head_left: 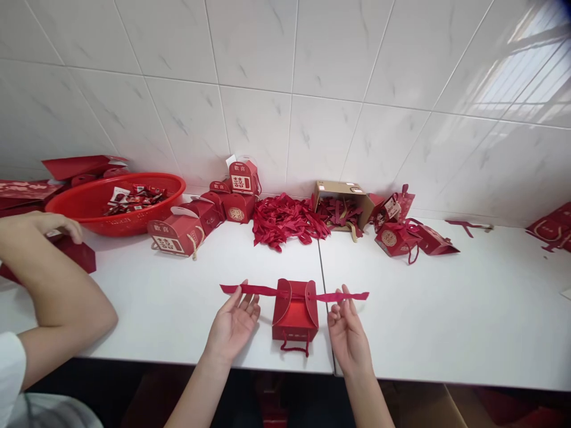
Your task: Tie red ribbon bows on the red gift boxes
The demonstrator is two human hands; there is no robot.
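A small red gift box (294, 330) stands on the white table in front of me, its two curved top flaps leaning toward each other. Through holes in the flaps runs a red ribbon (263, 290), stretched out to both sides. My left hand (234, 324) pinches the ribbon's left part between thumb and fingers, palm up. On the other side, my right hand (350, 330) grips the right part near its end. A red cord handle hangs at the box's near side.
A heap of red ribbons (288, 221) lies by the wall beside a cardboard box (341, 190) of ribbons. Red gift boxes (176, 235) and a red basin (120, 223) of wrapped sweets stand left. More gift boxes (397, 239) are at right. A co-worker's arm (66, 285) reaches in from the left.
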